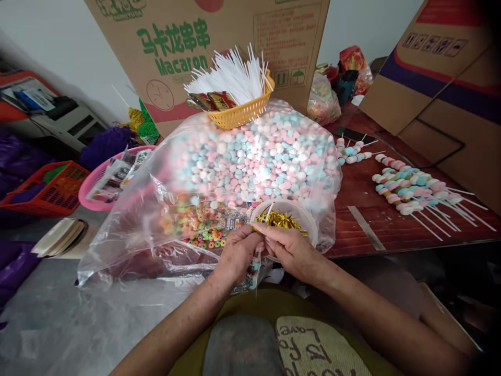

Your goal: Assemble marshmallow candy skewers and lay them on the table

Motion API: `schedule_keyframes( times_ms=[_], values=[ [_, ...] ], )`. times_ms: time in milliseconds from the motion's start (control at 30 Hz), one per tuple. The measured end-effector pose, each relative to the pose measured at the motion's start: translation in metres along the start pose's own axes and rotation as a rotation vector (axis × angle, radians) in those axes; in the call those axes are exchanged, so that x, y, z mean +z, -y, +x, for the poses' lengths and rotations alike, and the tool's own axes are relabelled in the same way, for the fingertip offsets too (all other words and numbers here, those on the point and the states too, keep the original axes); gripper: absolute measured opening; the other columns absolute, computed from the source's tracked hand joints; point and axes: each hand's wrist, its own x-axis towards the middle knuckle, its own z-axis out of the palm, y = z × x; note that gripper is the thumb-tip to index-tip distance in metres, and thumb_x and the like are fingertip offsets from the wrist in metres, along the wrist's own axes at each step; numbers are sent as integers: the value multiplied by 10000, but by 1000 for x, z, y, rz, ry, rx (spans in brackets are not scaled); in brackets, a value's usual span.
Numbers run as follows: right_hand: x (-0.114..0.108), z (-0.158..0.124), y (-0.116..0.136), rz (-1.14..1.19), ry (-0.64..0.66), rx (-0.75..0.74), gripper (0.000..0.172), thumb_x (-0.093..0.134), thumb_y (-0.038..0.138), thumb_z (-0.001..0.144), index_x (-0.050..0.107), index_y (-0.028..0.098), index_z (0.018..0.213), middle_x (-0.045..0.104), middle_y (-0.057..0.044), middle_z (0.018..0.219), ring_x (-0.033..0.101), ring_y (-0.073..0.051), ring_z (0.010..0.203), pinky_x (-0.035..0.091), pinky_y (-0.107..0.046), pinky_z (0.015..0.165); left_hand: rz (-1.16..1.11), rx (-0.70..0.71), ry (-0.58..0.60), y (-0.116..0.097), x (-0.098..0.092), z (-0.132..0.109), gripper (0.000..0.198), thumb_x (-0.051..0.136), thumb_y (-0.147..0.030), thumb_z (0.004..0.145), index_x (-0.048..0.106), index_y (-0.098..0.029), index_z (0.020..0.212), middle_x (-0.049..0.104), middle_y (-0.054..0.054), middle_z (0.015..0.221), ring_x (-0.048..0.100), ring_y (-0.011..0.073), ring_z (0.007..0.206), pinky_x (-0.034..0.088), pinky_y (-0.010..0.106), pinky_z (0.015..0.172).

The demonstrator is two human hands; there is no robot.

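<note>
1. Fingers (255, 241), two sets: left hand (238, 250) and right hand (291, 250), bent and pressed together, both pinching the top of a bag (254, 267) (the exact grip is hidden).
2. Bag, one: small, clear, hanging below the fingers at the near edge of the table (344, 237), pale blue showing inside.
3. Tub (313, 224), one: white, round, just beyond the right hand, with gold strips (279, 219) in it.
4. Sack (117, 240), one: large, clear, spread over the middle, filled with pink, blue and white sweets (250, 156).
5. Rings (211, 230), many: coloured, nearer than the sweets, left of the tub.
6. Basket (238, 117), one: yellow, resting on the sack's far part, heaped with white sticks (238, 78).
7. Skewers (418, 183), a pile: right side of the table (a smaller group lies farther left, near a phone (354, 134)).
8. Basin (88, 196), one: pink, far left, holding packets (113, 177).
9. Carton (230, 31), one: brown, standing behind the basket.
</note>
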Motion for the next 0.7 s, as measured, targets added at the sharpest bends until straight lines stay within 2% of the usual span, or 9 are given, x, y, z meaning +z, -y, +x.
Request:
schedule_keyframes(
  times_ms=[100,233,333,400,467,533,567,633,700],
  values=[
    [1,1,-4,-63,1,10,465,360,212,898,481,180,1346,691,-79,939,619,-169,872,494,-312,787,125,24,0,-1,-3,-5,136,538,-237,691,528,-162,578,467,-34,534,388,87,506,315,212,502],
    [2,1,-4,-195,-16,85,553,362,224,886,334,174,1436,670,-35,699,597,-166,617,478,-286,612,230,92,127,5,-8,-8,243,540,-341,785,549,-159,624,501,-6,640,448,114,626,380,230,610],
    [12,-1,-5,-261,-144,92,586,386,231,880,278,147,1450,620,0,608,553,-154,535,436,-258,553,97,141,84,12,-7,-5,363,583,-468,787,531,-158,605,448,-19,595,385,101,573,345,227,562],
    [19,-4,-7,-234,-300,126,545,421,245,883,334,144,1412,599,16,600,542,-138,531,427,-235,540,22,186,43,13,-7,-3,359,635,-479,760,562,-153,627,442,-26,579,370,97,566,335,226,561],
    [18,-6,-7,-204,-347,111,375,443,249,885,518,148,1238,580,17,595,525,-122,529,425,-223,530,-12,182,76,9,-9,-1,325,697,-449,722,606,-145,653,473,-23,584,390,95,578,341,225,578],
    [9,-7,-4,-256,-246,-37,228,427,232,893,633,151,950,588,-14,620,529,-128,562,437,-240,550,-62,50,188,0,-14,0,334,753,-430,666,624,-126,621,513,-10,575,412,87,559,333,223,559],
    [1,-7,-1,-294,-170,-150,241,410,216,899,638,152,852,597,-32,637,538,-137,586,445,-253,566,-93,-48,262,-5,-16,0,343,784,-418,627,625,-115,594,526,-2,560,419,82,537,325,221,540],
    [-14,-5,8,-297,-28,-346,267,386,189,912,643,160,843,628,-55,704,570,-149,654,470,-272,619,-156,-219,402,-15,-21,1,337,837,-370,547,646,-97,598,546,10,531,440,78,498,324,220,514],
    [-27,-1,18,-176,103,-438,252,392,196,926,641,185,959,655,-46,784,598,-141,724,491,-272,684,-212,-308,477,-23,-23,1,385,871,-262,480,695,-101,782,605,22,592,513,101,525,378,229,540]
  ],
)
